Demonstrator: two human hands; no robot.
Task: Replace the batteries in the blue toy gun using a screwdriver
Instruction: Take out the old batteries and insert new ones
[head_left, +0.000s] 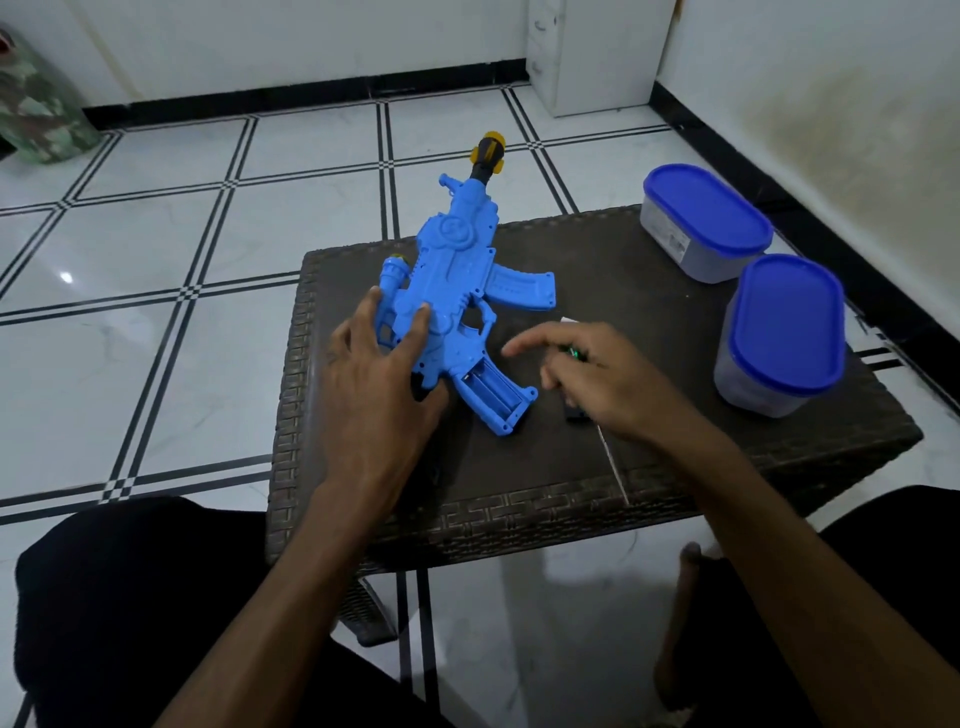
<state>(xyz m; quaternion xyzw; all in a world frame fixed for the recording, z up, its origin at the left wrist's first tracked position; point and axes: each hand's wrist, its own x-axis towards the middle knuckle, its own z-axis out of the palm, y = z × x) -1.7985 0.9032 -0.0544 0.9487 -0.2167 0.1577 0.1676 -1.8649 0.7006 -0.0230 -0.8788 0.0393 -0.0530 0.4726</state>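
Head view: gun (457, 291) flat on desk (675, 467), grip compartment (488, 387) uncovered and apparently empty. Left hand (371, 374), fingers spread straight, presses gun down. Right hand (592, 369) pinches small green-marked item (573, 353), probably a battery, just beside grip. Best seated with polarity matched, gun held steady. Two blue-lidded tubs (706, 221) (784, 332) closed; contents unclear.

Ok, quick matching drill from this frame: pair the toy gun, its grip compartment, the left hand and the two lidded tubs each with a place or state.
1 toy gun
2 grip compartment
3 left hand
4 tubs

A uncovered
B on the table's right side
C pressing on the gun body
D flat, muzzle pointing away, past the table's far edge

Pairs: 1-D, 2-A, 3-C, 4-B
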